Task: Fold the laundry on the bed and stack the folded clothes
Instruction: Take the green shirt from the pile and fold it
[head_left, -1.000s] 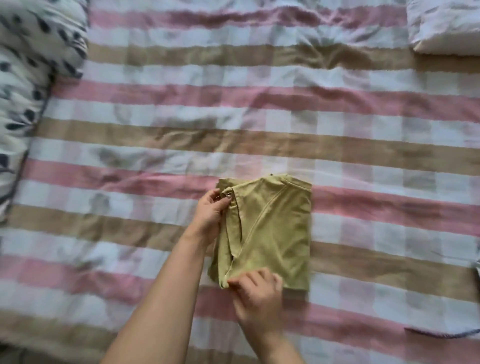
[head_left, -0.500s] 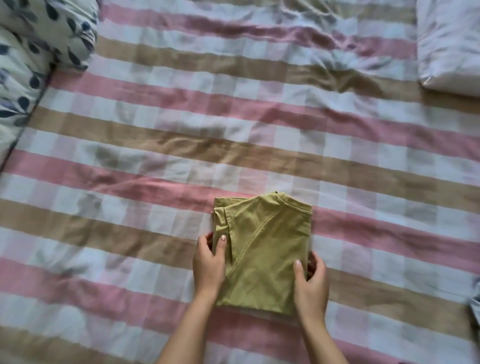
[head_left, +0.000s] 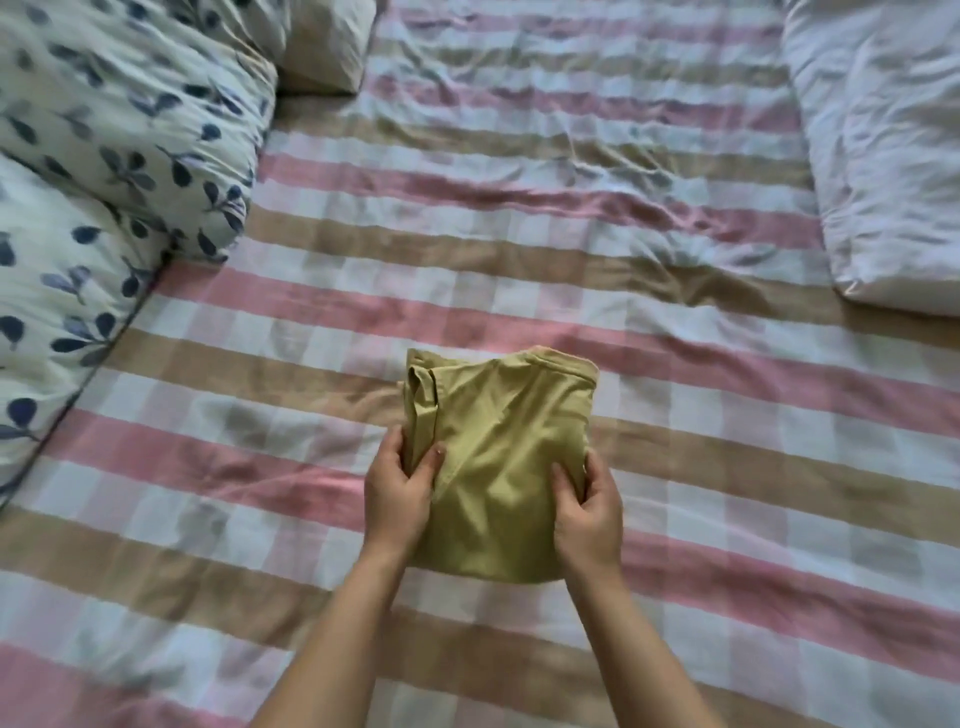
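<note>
Pink, tan and white checks cover the bed sheet (head_left: 519, 270), which is rumpled toward the far edge. Near the middle of the bed, closer to my edge, is the folded olive garment (head_left: 498, 452), and I hold it with 2 hands. My left hand (head_left: 397, 499) clamps its left side, thumb on top by the layered fold. My right hand (head_left: 589, 514) grips its right side, fingers curled round the edge. A leaf-print duvet (head_left: 104, 156) is heaped along the left edge, and a white pillow (head_left: 883, 156) lies at the far right corner.

Blue-leaf-printed duvet (head_left: 119, 156) bunched at the left, pale pillow (head_left: 324, 47) just beside it, white pillow (head_left: 883, 156) far right.
</note>
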